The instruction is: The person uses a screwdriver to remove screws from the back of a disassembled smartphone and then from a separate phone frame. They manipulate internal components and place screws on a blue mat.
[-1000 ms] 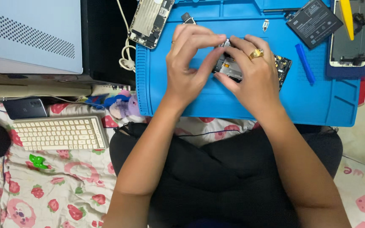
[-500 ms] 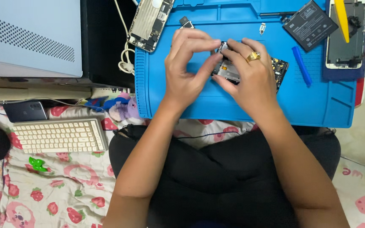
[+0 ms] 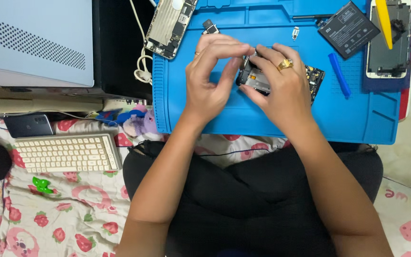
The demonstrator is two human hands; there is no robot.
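Observation:
An opened phone body (image 3: 262, 80) with bare circuit parts lies on the blue work mat (image 3: 357, 119). My right hand (image 3: 281, 90), a gold ring on one finger, rests over it and grips its near edge. My left hand (image 3: 212, 78) arches beside it, thumb and fingertips pinched at the phone's top left corner; whether a small part sits between them is hidden. Much of the phone is covered by both hands.
On the mat lie a second stripped phone frame (image 3: 170, 26), a black battery (image 3: 348, 28), a blue pry stick (image 3: 339, 82), a small camera part (image 3: 209, 26) and a phone (image 3: 388, 40) with a yellow tool. A cream keyboard (image 3: 67, 153) and dark phone (image 3: 28, 124) lie left.
The view has shifted slightly. My left fingers have lifted and curled toward the phone's top corner; my right hand keeps its hold on the phone body.

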